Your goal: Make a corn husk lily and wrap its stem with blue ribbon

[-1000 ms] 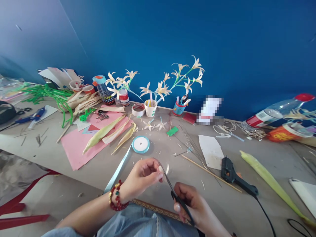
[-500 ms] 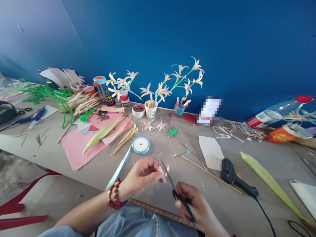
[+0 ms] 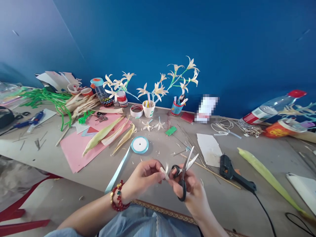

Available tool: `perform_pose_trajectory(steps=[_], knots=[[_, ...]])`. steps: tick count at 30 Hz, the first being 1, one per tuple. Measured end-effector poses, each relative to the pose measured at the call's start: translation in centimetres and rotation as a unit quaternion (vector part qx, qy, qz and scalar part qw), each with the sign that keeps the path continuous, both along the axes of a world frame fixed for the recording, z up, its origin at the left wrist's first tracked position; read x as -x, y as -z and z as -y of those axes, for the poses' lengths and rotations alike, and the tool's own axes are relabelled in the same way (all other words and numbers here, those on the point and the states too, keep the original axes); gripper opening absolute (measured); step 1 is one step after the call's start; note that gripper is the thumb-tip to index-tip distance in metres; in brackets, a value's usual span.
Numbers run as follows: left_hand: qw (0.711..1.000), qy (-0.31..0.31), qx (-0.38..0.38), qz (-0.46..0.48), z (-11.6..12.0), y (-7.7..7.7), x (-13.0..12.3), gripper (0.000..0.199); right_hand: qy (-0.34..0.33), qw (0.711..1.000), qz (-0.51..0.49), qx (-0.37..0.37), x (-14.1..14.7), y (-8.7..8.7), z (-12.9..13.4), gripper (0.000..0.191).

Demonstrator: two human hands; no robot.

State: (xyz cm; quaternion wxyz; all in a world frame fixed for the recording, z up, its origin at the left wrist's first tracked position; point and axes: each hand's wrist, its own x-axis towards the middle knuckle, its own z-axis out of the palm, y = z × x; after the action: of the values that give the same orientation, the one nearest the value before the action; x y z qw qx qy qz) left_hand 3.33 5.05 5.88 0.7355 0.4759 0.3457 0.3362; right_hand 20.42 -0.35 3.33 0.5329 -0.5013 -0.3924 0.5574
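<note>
My left hand (image 3: 145, 177), with a red bead bracelet (image 3: 118, 197) at the wrist, pinches a small cream strip of corn husk (image 3: 164, 172) between thumb and fingertips. The strip's upper end is split into narrow points. Black-handled scissors (image 3: 184, 171) are held in my right hand (image 3: 194, 191), blades apart and aimed up and away from the strip. The right thumb and fingertips reach close to the strip; whether they pinch it I cannot tell. Beyond the hands lie a blue ribbon spool (image 3: 140, 144) and small husk scraps (image 3: 159, 152).
Husk flowers (image 3: 159, 90) rise from a paper cup (image 3: 148, 111) by the blue wall. A black glue gun (image 3: 234, 174) and a green husk (image 3: 266, 179) lie at right. Pink paper (image 3: 71, 151) with husks, green wires (image 3: 56, 105) and a blue glue gun (image 3: 31, 121) are at left.
The scissors have swung from pointing up-left beside the husk strip to pointing up-right, with their blades spread. My right fingers have moved up close to the strip, still in my left hand.
</note>
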Motion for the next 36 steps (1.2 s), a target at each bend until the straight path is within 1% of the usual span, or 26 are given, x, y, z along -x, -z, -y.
perform_pose_trajectory(steps=[2, 4, 6, 8, 11, 15, 16, 17, 19, 21, 22, 25, 28, 32, 36], knots=[[1.0, 0.0, -0.005, 0.006, 0.0, 0.1, 0.2, 0.028, 0.004, 1.0, -0.019, 0.016, 0.0, -0.3, -0.1, 0.038], [1.0, 0.004, -0.019, 0.002, -0.3, 0.1, 0.5, 0.025, -0.008, 0.999, -0.025, 0.032, -0.1, -0.7, 0.0, 0.041], [0.999, 0.025, -0.03, -0.016, -0.6, 0.0, 0.8, 0.025, -0.032, 0.999, -0.01, 0.036, -0.3, -1.2, 0.0, 0.04], [0.997, 0.061, -0.028, -0.044, -0.9, 0.0, 1.0, 0.025, -0.047, 0.998, 0.022, 0.035, -0.6, -1.5, 0.0, 0.035], [0.991, 0.106, -0.029, -0.075, -1.0, 0.1, 1.2, 0.021, -0.049, 0.997, 0.05, 0.021, -1.0, -1.5, -0.5, 0.029], [0.984, 0.126, -0.09, -0.088, -0.5, 0.2, 0.9, 0.016, -0.05, 0.997, 0.056, -0.011, -1.0, -1.5, -1.4, 0.025], [0.985, 0.123, -0.089, -0.086, -0.3, 0.2, 0.7, 0.016, -0.042, 0.998, 0.055, -0.015, -1.0, -1.6, -1.5, 0.026], [0.987, 0.117, -0.072, -0.08, -0.1, 0.3, 0.5, 0.017, -0.03, 0.998, 0.054, -0.015, -1.0, -1.7, -1.6, 0.027], [0.995, 0.089, -0.009, -0.05, 0.3, 0.5, 0.2, 0.02, -0.01, 0.998, 0.066, -0.015, -1.0, -1.8, -1.3, 0.03], [0.998, 0.045, 0.036, -0.012, 0.4, 0.6, 0.0, 0.024, -0.02, 0.995, 0.094, -0.011, -1.2, -1.4, -0.6, 0.031], [0.999, 0.02, 0.042, 0.003, 0.4, 0.6, -0.1, 0.026, -0.038, 0.993, 0.109, -0.008, -1.3, -1.1, -0.1, 0.032], [0.998, -0.033, 0.035, 0.035, 0.3, 0.4, -0.2, 0.028, -0.097, 0.987, 0.124, -0.003, -1.2, 0.4, 1.6, 0.041], [0.997, -0.052, 0.033, 0.054, 0.2, 0.3, -0.5, 0.027, -0.123, 0.986, 0.107, 0.017, -0.6, 1.4, 2.6, 0.048], [0.995, -0.065, 0.03, 0.07, 0.4, 0.4, -0.7, 0.023, -0.146, 0.985, 0.083, 0.033, 0.3, 1.5, 2.8, 0.053], [0.995, -0.061, 0.027, 0.077, 0.5, 0.4, -0.6, 0.022, -0.15, 0.984, 0.083, 0.042, 0.4, 1.3, 2.6, 0.055]])
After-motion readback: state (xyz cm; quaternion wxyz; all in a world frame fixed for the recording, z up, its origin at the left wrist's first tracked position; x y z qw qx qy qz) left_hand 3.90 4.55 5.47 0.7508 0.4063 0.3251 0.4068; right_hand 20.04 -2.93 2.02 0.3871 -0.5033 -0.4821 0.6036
